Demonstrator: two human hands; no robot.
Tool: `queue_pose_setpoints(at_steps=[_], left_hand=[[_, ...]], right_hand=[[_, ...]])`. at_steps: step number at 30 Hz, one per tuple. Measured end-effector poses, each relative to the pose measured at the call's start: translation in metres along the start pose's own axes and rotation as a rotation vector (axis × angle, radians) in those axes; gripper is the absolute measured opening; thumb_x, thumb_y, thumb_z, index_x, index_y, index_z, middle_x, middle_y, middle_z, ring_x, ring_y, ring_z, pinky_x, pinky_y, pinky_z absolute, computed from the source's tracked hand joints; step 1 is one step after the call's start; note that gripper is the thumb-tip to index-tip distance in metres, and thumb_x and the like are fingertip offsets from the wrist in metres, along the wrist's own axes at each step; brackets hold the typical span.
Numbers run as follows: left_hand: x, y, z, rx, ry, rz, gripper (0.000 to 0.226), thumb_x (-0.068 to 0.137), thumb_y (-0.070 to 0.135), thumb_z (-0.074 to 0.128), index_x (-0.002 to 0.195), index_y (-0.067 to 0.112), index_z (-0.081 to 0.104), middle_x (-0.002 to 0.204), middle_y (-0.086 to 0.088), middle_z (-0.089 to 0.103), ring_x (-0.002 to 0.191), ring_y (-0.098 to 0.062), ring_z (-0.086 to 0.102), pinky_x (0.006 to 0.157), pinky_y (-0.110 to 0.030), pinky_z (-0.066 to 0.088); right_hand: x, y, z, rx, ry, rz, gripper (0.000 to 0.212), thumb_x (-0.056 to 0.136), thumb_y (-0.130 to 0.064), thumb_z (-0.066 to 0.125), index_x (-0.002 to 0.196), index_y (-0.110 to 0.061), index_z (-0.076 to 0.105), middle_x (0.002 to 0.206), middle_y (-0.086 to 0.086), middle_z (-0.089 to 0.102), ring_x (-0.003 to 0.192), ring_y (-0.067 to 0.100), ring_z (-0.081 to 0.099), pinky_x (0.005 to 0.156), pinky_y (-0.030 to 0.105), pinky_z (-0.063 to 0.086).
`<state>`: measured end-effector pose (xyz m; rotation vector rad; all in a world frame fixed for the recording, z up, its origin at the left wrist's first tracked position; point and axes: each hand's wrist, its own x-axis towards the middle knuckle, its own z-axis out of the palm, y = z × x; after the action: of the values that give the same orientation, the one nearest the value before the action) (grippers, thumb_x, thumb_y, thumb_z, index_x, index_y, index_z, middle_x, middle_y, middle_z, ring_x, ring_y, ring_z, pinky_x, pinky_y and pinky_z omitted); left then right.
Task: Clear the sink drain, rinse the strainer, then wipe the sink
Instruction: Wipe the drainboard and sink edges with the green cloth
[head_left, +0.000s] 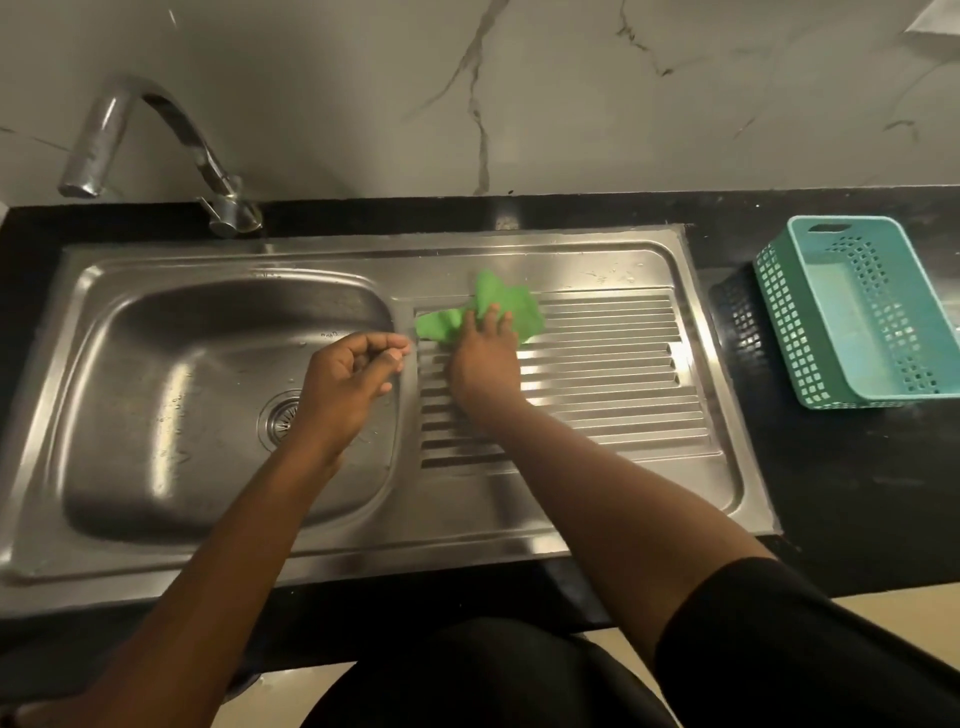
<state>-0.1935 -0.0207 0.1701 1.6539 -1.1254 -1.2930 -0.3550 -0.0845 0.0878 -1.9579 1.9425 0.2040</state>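
Right hand (483, 366) fingers (491, 318) spread flat, pressing crumpled green cloth (496, 297) onto ribbed drainboard (613, 364) of stainless steel sink (311, 551); left hand (345, 379) loosely curled, holding nothing, over round metal drain strainer (278, 418).

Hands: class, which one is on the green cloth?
The right hand, fingers flat on the green cloth on the ribbed drainboard. The left hand is loosely curled above the basin, touching no cloth.
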Motion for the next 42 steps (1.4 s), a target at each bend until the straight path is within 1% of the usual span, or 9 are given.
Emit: queue_pose_setpoints(at_steps=[5, 9, 16, 20, 22, 27, 32, 37, 42], left_hand=[[0.000, 0.005, 0.005, -0.002, 0.015, -0.009, 0.018, 0.104, 0.010, 0.063, 0.117, 0.015, 0.075, 0.117, -0.008, 0.079, 0.119, -0.028, 0.073, 0.106, -0.054, 0.056], [0.000, 0.008, 0.004, 0.001, 0.024, -0.006, 0.019, 0.104, 0.013, 0.063, 0.110, 0.025, 0.076, 0.113, -0.002, 0.080, 0.114, -0.023, 0.075, 0.104, -0.051, 0.058], [-0.002, 0.004, -0.005, -0.021, 0.019, -0.003, 0.019, 0.103, 0.013, 0.065, 0.106, 0.028, 0.077, 0.118, -0.002, 0.080, 0.118, -0.025, 0.073, 0.106, -0.053, 0.057], [-0.003, 0.001, -0.010, -0.030, 0.023, -0.002, 0.019, 0.103, 0.012, 0.065, 0.107, 0.025, 0.077, 0.117, 0.000, 0.080, 0.118, -0.023, 0.073, 0.104, -0.052, 0.057], [-0.003, -0.001, -0.014, -0.037, 0.027, -0.006, 0.018, 0.102, 0.013, 0.065, 0.108, 0.024, 0.078, 0.117, 0.000, 0.081, 0.118, -0.023, 0.074, 0.104, -0.052, 0.057], [0.000, -0.006, -0.020, -0.027, 0.012, -0.010, 0.017, 0.102, 0.013, 0.065, 0.112, 0.020, 0.077, 0.116, -0.001, 0.081, 0.116, -0.023, 0.075, 0.104, -0.053, 0.057], [0.005, -0.006, -0.021, -0.021, -0.003, -0.012, 0.018, 0.102, 0.013, 0.065, 0.109, 0.025, 0.078, 0.115, 0.001, 0.081, 0.115, -0.022, 0.075, 0.103, -0.050, 0.058], [0.005, -0.006, -0.014, -0.015, -0.011, -0.012, 0.018, 0.103, 0.013, 0.066, 0.114, 0.019, 0.078, 0.114, 0.001, 0.081, 0.116, -0.021, 0.075, 0.105, -0.051, 0.057], [0.006, -0.007, -0.010, -0.031, 0.003, -0.003, 0.017, 0.103, 0.014, 0.065, 0.113, 0.022, 0.077, 0.115, -0.001, 0.081, 0.115, -0.022, 0.075, 0.103, -0.050, 0.058]], right_hand=[[-0.011, -0.036, 0.008, 0.048, -0.067, -0.323, 0.069, 0.105, -0.020, 0.049, 0.167, -0.013, 0.019, 0.175, 0.018, 0.008, 0.162, 0.039, 0.006, 0.132, 0.050, 0.014], [-0.015, 0.001, 0.010, 0.052, -0.020, -0.467, 0.064, 0.104, -0.018, 0.047, 0.165, -0.014, 0.028, 0.174, 0.015, 0.018, 0.162, 0.035, 0.015, 0.131, 0.048, 0.020], [-0.003, 0.147, -0.007, 0.027, 0.098, -0.088, 0.050, 0.104, -0.018, 0.044, 0.154, -0.012, 0.046, 0.164, 0.015, 0.038, 0.156, 0.031, 0.030, 0.127, 0.046, 0.030], [0.002, 0.222, -0.034, -0.003, 0.110, 0.154, 0.043, 0.100, -0.015, 0.051, 0.141, -0.004, 0.053, 0.139, 0.020, 0.054, 0.121, 0.040, 0.061, 0.100, 0.049, 0.052], [0.007, 0.237, -0.043, 0.042, 0.135, 0.284, 0.047, 0.098, -0.013, 0.054, 0.143, -0.003, 0.050, 0.140, 0.023, 0.052, 0.119, 0.045, 0.061, 0.097, 0.051, 0.051], [0.027, 0.189, -0.032, 0.042, 0.151, 0.344, 0.059, 0.101, -0.016, 0.045, 0.156, 0.002, 0.036, 0.157, 0.033, 0.039, 0.147, 0.047, 0.037, 0.125, 0.047, 0.029], [0.025, 0.080, -0.011, -0.003, 0.098, 0.111, 0.067, 0.106, -0.028, 0.038, 0.164, 0.000, 0.020, 0.171, 0.026, 0.018, 0.159, 0.044, 0.017, 0.130, 0.049, 0.016], [0.016, -0.017, -0.003, 0.119, 0.063, -0.123, 0.073, 0.103, -0.026, 0.051, 0.166, -0.008, 0.019, 0.173, 0.022, 0.013, 0.161, 0.040, 0.012, 0.131, 0.050, 0.016], [0.021, -0.002, -0.006, 0.092, 0.031, -0.312, 0.070, 0.103, -0.017, 0.051, 0.167, -0.015, 0.023, 0.174, 0.017, 0.018, 0.161, 0.037, 0.016, 0.131, 0.049, 0.018]])
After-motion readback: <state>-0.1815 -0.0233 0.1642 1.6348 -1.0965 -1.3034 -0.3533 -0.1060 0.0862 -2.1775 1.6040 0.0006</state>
